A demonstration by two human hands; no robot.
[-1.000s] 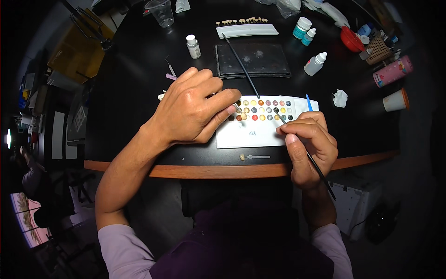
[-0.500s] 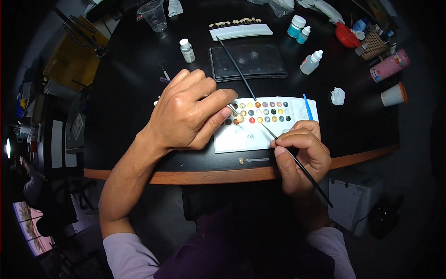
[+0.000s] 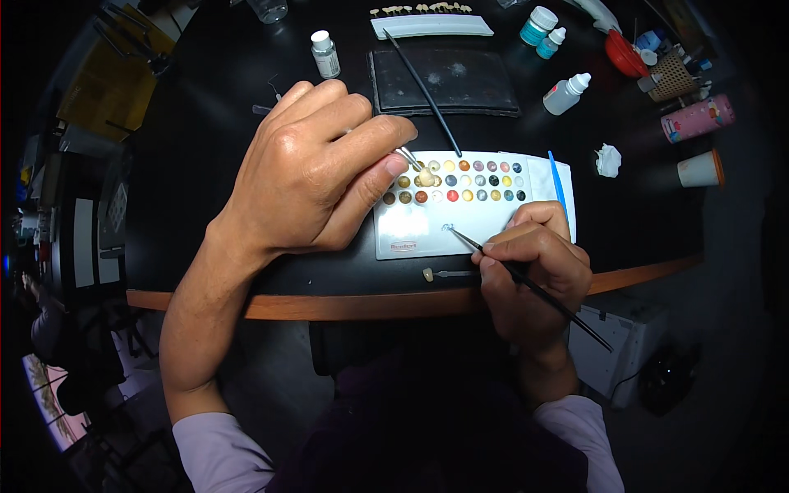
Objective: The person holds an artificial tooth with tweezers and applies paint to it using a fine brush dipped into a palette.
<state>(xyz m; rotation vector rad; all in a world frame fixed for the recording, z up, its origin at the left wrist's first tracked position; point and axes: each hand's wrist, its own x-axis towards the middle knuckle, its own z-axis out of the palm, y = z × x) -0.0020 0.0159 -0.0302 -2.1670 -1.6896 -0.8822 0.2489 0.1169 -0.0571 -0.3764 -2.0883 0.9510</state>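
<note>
My left hand is closed on slim metal tweezers. A small cream tooth crown sits at their tips, above a white palette with rows of coloured paint wells. Between finger and thumb, my right hand pinches a thin black paintbrush. The brush's fine tip points at a small grey smear on the palette's bare lower part. Most of the tweezers is hidden by my left hand. A tooth-shaped shade tab lies between the palette and the table edge.
Behind the palette lies a dark flat slab, with a second brush across it. A white rack of tooth tabs stands farther back. Bottles, crumpled tissue, a paper cup and a blue stick are at right.
The brush tip has moved from beside the paint wells down to the grey smear, with my right hand. My left hand still holds the crown in the tweezers. The view has shifted slightly.
</note>
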